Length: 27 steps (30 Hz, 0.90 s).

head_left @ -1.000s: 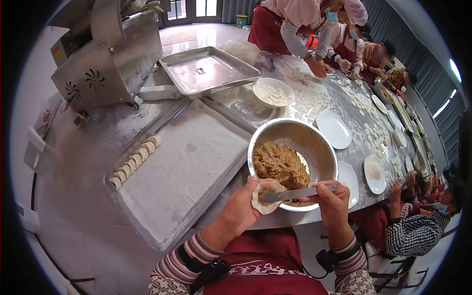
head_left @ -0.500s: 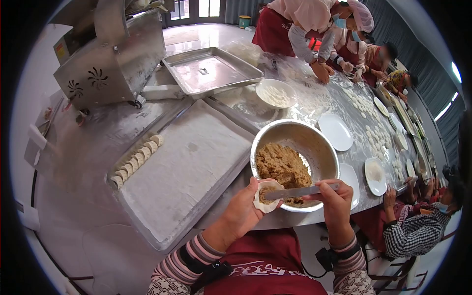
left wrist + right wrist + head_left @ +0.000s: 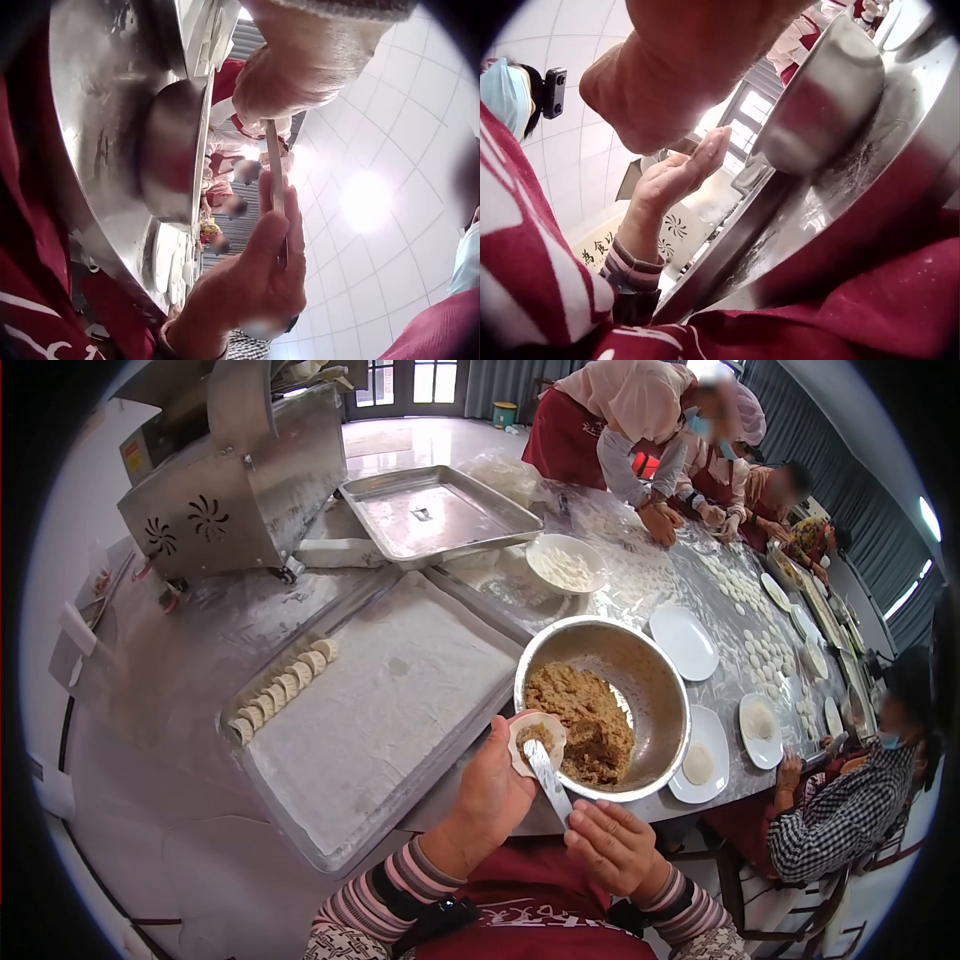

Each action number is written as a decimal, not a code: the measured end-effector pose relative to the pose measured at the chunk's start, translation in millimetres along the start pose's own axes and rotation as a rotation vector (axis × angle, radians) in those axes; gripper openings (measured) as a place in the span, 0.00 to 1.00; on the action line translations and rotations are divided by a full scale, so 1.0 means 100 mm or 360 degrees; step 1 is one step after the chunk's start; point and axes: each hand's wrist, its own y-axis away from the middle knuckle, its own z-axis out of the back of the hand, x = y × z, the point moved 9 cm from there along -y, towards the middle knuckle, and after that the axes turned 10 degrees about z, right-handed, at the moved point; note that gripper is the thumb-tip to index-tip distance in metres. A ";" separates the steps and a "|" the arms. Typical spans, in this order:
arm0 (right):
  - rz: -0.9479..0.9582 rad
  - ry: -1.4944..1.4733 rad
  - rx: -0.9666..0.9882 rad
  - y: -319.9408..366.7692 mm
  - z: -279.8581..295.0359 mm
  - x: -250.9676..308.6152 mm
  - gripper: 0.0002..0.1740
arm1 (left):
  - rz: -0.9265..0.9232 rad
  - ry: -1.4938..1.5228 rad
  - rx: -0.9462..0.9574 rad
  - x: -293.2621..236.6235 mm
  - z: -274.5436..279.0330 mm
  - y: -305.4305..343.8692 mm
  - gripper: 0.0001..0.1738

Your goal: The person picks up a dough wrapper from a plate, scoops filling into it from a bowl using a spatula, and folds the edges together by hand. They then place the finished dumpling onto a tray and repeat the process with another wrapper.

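My left hand (image 3: 490, 790) holds a round dumpling wrapper (image 3: 518, 762) on its fingers, thumb at the near edge. Brown filling (image 3: 536, 736) lies in the wrapper's middle. My right hand (image 3: 615, 848) grips a flat metal spatula (image 3: 552, 785), whose tip rests on the filling. In the left wrist view, the right thumb and fingers pinch the spatula (image 3: 276, 172) along its length. Beyond the hands stands a steel bowl (image 3: 660, 735) with a mound of brown filling (image 3: 585, 715) on its left side. The right wrist view hides the wrapper.
On the left lies a paper-lined tray (image 3: 390, 700) with a row of dumplings (image 3: 285, 685) along its left edge. Behind it are an empty metal tray (image 3: 440, 505), a flour bowl (image 3: 565, 565) and a steel machine (image 3: 230, 500). White plates (image 3: 685, 640) and wrappers (image 3: 765, 655) spread rightward, near several people.
The right hand has swung down and toward the body, turning the spatula from nearly level to steeply slanted. The left hand still holds the wrapper, slightly further left. The view has tilted a little.
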 end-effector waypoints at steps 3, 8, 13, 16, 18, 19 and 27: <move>0.0025 -0.0013 -0.0016 0.06 0.07 0.03 0.10 | -0.0067 -0.0067 -0.0008 -0.07 0.06 -0.02 0.33; -0.0679 0.0173 -0.0576 0.42 0.61 -0.54 0.10 | -0.0146 -0.0117 0.0049 -0.14 0.10 0.03 0.30; -0.1612 -0.0231 -0.1176 1.31 0.42 -1.05 0.04 | 0.0024 -0.0321 -0.0024 0.00 -0.05 0.15 0.32; -0.1746 -0.0512 -0.1382 1.48 0.23 -1.13 0.04 | 0.0097 -0.0333 -0.0007 0.10 -0.09 0.18 0.32; -0.1865 -0.0451 -0.1169 1.51 0.12 -1.15 0.04 | 0.0114 -0.0338 0.0023 0.15 -0.10 0.19 0.32; -0.1918 -0.0439 -0.1156 1.54 0.07 -1.16 0.03 | 0.0129 -0.0336 0.0055 0.18 -0.12 0.20 0.32; -0.1773 0.0142 -0.0801 1.37 0.07 -1.09 0.03 | 0.0246 -0.0333 0.0147 0.33 -0.21 0.22 0.31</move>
